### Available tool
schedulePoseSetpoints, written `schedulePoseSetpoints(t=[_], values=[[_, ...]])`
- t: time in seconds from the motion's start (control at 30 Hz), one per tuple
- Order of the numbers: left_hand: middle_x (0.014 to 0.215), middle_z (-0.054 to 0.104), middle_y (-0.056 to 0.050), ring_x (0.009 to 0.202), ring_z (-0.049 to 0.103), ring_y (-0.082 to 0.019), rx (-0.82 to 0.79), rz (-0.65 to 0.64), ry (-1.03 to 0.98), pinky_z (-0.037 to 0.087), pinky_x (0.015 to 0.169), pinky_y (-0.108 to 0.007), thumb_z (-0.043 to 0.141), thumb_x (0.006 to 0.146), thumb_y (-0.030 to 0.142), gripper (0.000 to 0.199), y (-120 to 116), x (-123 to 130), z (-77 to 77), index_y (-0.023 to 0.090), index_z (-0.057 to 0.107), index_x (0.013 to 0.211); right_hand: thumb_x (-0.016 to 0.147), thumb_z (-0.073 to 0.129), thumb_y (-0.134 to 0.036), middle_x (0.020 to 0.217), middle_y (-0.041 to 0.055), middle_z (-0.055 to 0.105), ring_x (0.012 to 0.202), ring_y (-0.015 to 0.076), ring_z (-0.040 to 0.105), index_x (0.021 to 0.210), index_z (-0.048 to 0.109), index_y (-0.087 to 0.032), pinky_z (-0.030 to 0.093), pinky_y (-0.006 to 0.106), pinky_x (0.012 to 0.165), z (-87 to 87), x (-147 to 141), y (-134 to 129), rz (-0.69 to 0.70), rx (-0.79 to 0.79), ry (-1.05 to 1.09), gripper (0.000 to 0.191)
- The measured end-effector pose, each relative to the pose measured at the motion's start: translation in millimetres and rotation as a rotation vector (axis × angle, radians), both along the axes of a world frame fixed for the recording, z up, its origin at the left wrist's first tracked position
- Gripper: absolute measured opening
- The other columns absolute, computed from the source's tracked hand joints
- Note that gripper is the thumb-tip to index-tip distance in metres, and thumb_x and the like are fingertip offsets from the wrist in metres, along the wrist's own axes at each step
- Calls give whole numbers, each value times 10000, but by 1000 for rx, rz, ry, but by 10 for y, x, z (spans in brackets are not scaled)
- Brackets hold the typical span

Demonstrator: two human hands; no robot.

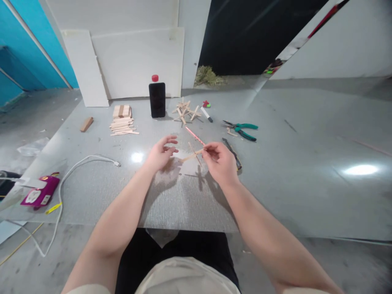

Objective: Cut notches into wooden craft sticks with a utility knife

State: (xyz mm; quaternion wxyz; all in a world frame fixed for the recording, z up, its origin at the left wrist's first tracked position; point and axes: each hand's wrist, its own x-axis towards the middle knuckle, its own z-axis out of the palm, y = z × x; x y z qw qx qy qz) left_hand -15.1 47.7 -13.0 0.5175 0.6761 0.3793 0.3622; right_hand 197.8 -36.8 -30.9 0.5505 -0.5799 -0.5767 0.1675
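Between the thumb and fingers of my right hand (219, 160) is one end of a small crossed piece made of wooden craft sticks (193, 155). It is held above the table, and its shadow falls below. To its left, my left hand (164, 152) has its fingers apart and holds nothing. A red-and-white striped stick, perhaps a pencil (195, 136), lies just beyond my right hand. A dark utility knife (232, 153) lies beside that hand, partly behind it. Further off sits a jumble of joined craft sticks (185, 111).
Loose craft sticks (123, 126) and a banded bundle (122, 111) lie left. A phone (157, 100) stands against a red-capped bottle (155, 78). Green-handled pliers (245, 127), a white marker (206, 114) and a wooden block (86, 124) lie around. A white cable (76, 166) and purple power strip (41, 192) are left.
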Motion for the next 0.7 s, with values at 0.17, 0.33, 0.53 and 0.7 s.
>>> schedulePoseSetpoints(t=[0.17, 0.33, 0.53, 0.7], values=[[1256, 634, -98, 1052, 661, -210, 107, 73, 159, 589, 911, -422, 612, 998, 383, 369, 74, -74, -4, 171, 587, 1299, 982, 636, -384, 1154, 75, 674, 954, 192, 680, 1203, 633, -162, 599, 393, 827, -144, 109, 188, -14, -55, -7, 314], [1301, 618, -102, 1117, 637, -220, 198, 210, 364, 566, 965, -439, 608, 998, 379, 324, 229, -241, -78, 188, 615, 1260, 981, 637, -383, 1229, 91, 653, 1025, 217, 674, 1260, 612, -169, 597, 422, 862, -73, 264, 625, -35, -130, -54, 353], [1282, 627, -100, 1098, 644, -214, 217, 350, 475, 572, 952, -430, 604, 1001, 381, 317, 420, -343, -205, 183, 620, 1248, 977, 642, -380, 1265, 96, 642, 1068, 230, 664, 1271, 610, -172, 586, 447, 900, 183, 195, 1495, -42, -208, -226, 362], [1279, 628, -100, 1096, 645, -215, 226, 421, 502, 573, 949, -431, 605, 1000, 383, 323, 506, -359, -254, 180, 617, 1251, 978, 639, -381, 1278, 98, 638, 1080, 233, 661, 1274, 611, -176, 582, 451, 910, 231, -5, 2065, -65, -240, -326, 360]])
